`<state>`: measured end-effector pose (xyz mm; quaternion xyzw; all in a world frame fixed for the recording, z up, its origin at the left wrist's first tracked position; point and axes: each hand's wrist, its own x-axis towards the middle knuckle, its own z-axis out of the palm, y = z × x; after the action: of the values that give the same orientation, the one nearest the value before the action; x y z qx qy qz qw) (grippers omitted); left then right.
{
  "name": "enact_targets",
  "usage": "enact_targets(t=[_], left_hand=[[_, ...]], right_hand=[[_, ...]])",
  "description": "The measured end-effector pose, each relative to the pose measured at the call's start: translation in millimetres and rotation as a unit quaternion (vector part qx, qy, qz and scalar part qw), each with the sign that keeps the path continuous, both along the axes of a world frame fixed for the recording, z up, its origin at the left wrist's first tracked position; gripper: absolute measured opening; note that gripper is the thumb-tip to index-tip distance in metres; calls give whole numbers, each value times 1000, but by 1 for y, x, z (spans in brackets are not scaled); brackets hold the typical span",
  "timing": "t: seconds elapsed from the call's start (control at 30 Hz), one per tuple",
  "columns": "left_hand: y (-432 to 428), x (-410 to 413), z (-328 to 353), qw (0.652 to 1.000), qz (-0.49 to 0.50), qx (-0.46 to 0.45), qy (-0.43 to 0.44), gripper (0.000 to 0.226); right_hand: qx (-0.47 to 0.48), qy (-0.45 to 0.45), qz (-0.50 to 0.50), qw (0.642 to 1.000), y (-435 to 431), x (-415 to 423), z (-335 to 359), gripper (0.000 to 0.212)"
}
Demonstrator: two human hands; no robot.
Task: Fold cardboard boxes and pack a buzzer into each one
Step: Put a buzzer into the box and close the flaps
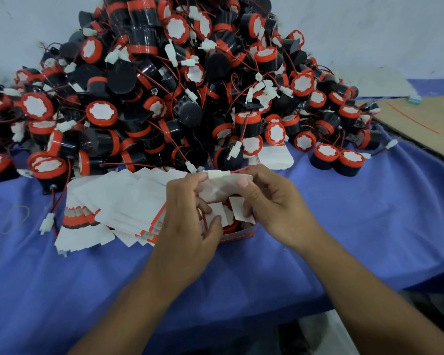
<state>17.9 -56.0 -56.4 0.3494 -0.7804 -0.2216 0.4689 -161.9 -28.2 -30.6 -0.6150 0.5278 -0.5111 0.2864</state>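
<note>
- Two bare hands at centre frame, either side of a small red-printed box (pixel 237 233) on the blue cloth (pixel 369 226).
- Left hand (pixel 187 213): fingers curled, forefinger up on the box's big white top flap, thumb pinching a smaller white side flap lower down.
- Right hand (pixel 272 208): fingers curled as well, thumb pressed on the same top flap from the right, the other fingertips on the right-hand side flap.
- Box upright, top not closed, flaps partly folded inward between the two hands.
- Inside the box, a glimpse of an orange-red buzzer (pixel 230 228), mostly hidden by flaps and fingers.
- Just above the top flap, a white connector (pixel 219 173) on a red wire (pixel 239 170), lying across the fingertips of both hands.
- Left of the hands, touching the left wrist area, a fanned stack of flat box blanks (pixel 121 203), white with red-printed edges.
- Across the upper half of the frame, a tall heap of black-and-orange buzzers (pixel 177 85) with tangled red wires and white plugs.
- Right of centre, at the heap's foot, a pair of buzzers standing upright (pixel 336 160), side by side.
- Lower left of the heap, a loose white plug (pixel 47 222) on red and black leads.
- Right edge, a brown cardboard sheet (pixel 426 121) on the cloth.
- Behind everything, a pale wall (pixel 369 34).
</note>
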Motion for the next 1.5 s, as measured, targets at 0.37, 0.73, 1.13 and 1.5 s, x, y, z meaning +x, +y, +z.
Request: enact_targets(t=[0.37,0.73,1.13,1.5], left_hand=[[-10,13,3,992,-20,-80,-93,36],[-13,28,-3,988,-72,34,-132,54],[-18,29,3,982,-85,156,-67,47],[-21,39,-10,984,-108,9,-142,44]], right_hand=[[68,137,70,986,10,-19,11,45],[22,264,84,961,25,-8,-16,56],[65,123,109,984,21,-14,-8,41],[-4,230,122,966,29,-11,-20,40]])
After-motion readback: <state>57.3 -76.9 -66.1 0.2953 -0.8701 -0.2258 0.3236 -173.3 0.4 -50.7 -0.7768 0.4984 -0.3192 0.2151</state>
